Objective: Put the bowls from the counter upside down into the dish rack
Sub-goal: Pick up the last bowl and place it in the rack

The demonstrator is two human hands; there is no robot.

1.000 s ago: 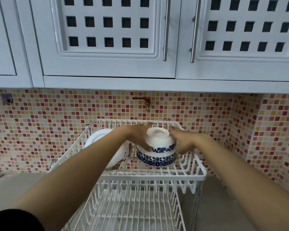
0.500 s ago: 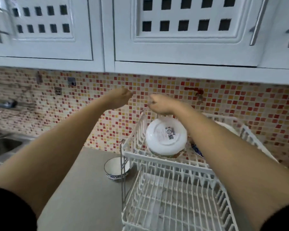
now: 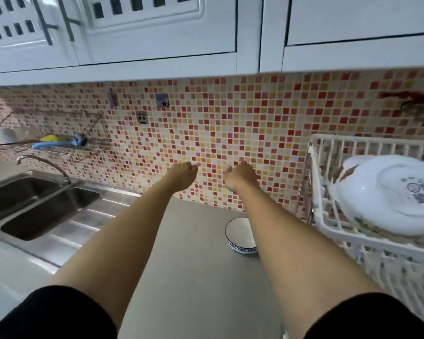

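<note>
We think we are between bowls: one bowl (image 3: 389, 194) already lies upside down in the dish rack (image 3: 328, 223), off to the right of our right hand (image 3: 240, 176), and now we go for the next one. That bowl (image 3: 239, 234) sits right side up on the counter (image 3: 194, 253), below our right hand and partly hidden under that arm, just beside the rack. Both hands are out in front of us, up in the air before the tiled wall (image 3: 230, 130). Our left hand (image 3: 182, 176) and our right hand are near each other but apart, and each is loosely curled with nothing in it and touching nothing. Next we need to bring our hands down and back toward us to reach the bowl, take it by its sides, lift it, turn it over, and set it in the rack to the right.
</note>
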